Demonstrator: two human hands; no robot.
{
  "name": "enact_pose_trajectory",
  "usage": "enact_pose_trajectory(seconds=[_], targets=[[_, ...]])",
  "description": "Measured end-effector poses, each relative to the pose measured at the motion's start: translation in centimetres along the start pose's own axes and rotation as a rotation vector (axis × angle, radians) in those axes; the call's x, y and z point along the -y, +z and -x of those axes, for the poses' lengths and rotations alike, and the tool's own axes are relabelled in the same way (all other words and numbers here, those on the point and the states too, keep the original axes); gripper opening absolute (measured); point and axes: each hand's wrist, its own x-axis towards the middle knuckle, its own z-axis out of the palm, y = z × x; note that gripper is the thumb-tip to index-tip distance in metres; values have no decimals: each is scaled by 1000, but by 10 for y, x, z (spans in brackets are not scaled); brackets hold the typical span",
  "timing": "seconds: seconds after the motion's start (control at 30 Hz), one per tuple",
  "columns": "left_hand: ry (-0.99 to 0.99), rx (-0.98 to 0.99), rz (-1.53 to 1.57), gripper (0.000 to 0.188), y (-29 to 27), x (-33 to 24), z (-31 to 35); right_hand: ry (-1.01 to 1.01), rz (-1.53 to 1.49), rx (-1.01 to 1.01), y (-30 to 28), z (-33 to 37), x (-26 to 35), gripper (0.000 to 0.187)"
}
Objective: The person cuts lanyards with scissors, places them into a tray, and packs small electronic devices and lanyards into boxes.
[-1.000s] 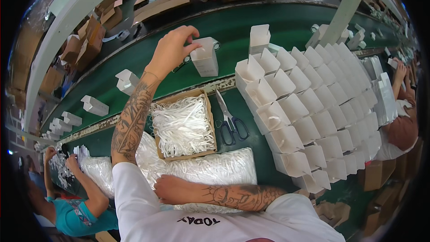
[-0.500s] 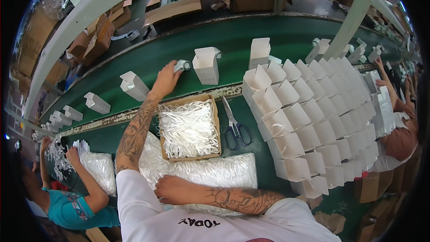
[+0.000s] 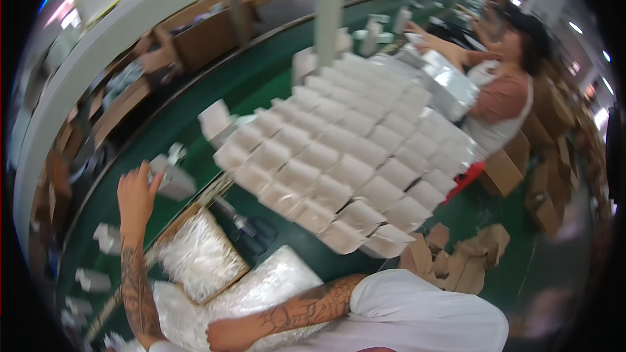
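Observation:
My left hand (image 3: 137, 194) is stretched over the green belt, close beside an upright white box (image 3: 176, 182). Its fingers look spread, with the thumb apart toward the box; blur hides any contact. A small pale rounded item (image 3: 177, 152) lies just behind that box. My right hand (image 3: 229, 334) rests on a clear plastic-wrapped pack (image 3: 274, 280), its fingers curled under and their contents hidden. A cardboard tray (image 3: 240, 266) full of white cords (image 3: 199, 248) sits between my arms. Dark-handled scissors (image 3: 251, 228) lie right of the tray.
Rows of open-topped white boxes (image 3: 339, 150) fill the table to my right. A pale post (image 3: 330, 13) rises behind them. A co-worker (image 3: 499, 101) handles packages at the far right. Torn cardboard (image 3: 473, 254) lies at lower right; more boxes (image 3: 92, 280) stand along the belt.
The view has swung right, bringing the co-worker and box rows nearer the middle. My left hand has shifted from the small rounded item toward the white box. The right hand stays on the pack.

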Motion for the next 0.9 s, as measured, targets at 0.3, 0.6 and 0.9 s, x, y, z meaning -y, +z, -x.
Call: enact_pose_trajectory(seconds=[0.3, 0.6, 0.9], targets=[[-147, 137, 313, 29, 11, -33, 0, 76, -48, 127, -19, 2, 10, 35], [-232, -89, 394, 25, -6, -24, 47, 118, -7, 61, -44, 8, -4, 33], [140, 528, 260, 20, -24, -35, 123, 162, 21, 2, -59, 14, -12, 30]])
